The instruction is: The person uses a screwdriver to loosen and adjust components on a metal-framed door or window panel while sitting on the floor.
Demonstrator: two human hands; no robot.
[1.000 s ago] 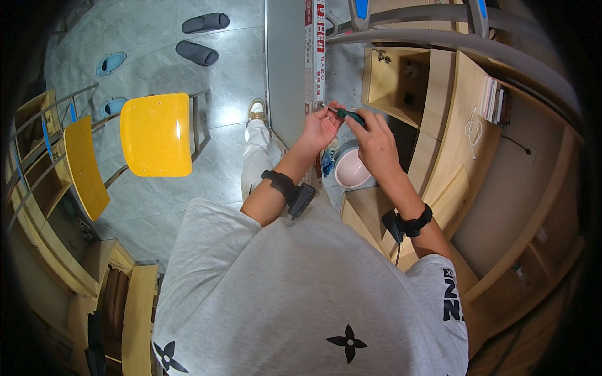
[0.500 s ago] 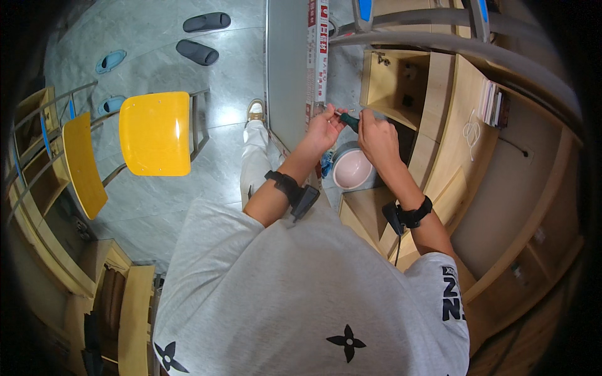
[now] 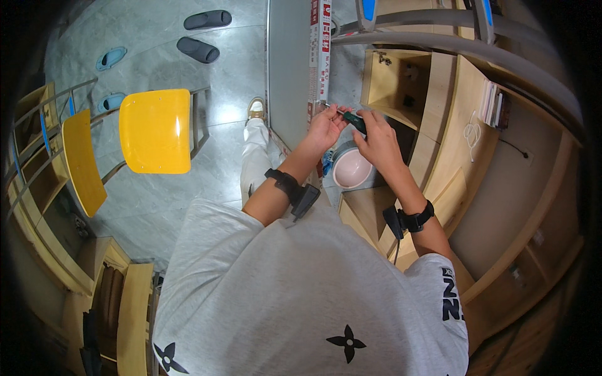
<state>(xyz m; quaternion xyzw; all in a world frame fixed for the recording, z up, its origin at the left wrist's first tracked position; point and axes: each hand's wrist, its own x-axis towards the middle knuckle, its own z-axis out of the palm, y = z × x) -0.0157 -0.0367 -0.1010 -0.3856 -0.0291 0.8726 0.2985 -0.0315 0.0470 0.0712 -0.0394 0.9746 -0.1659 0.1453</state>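
A screwdriver with a dark green handle (image 3: 355, 121) is held between my hands, its shaft pointing left at the edge of a grey door (image 3: 288, 69). My left hand (image 3: 325, 130) is closed, palm up, with its fingertips pinching around the shaft close to the door edge. My right hand (image 3: 380, 141) has its thumb and fingers on the handle. Red and white printed film (image 3: 322, 56) covers the door edge. The screwdriver's tip meets a small metal part there, too small to make out clearly.
Below my hands stands a pink basin (image 3: 352, 170). To the right are an open wooden cabinet (image 3: 396, 94) and a shelf with books (image 3: 491, 105). A yellow chair (image 3: 155, 131), grey slippers (image 3: 207, 20) and blue slippers (image 3: 111, 59) are on the left.
My right hand has shifted slightly on the handle, its fingers looser and spread more. The handle now slants down more to the right. My left hand stays nearly in place.
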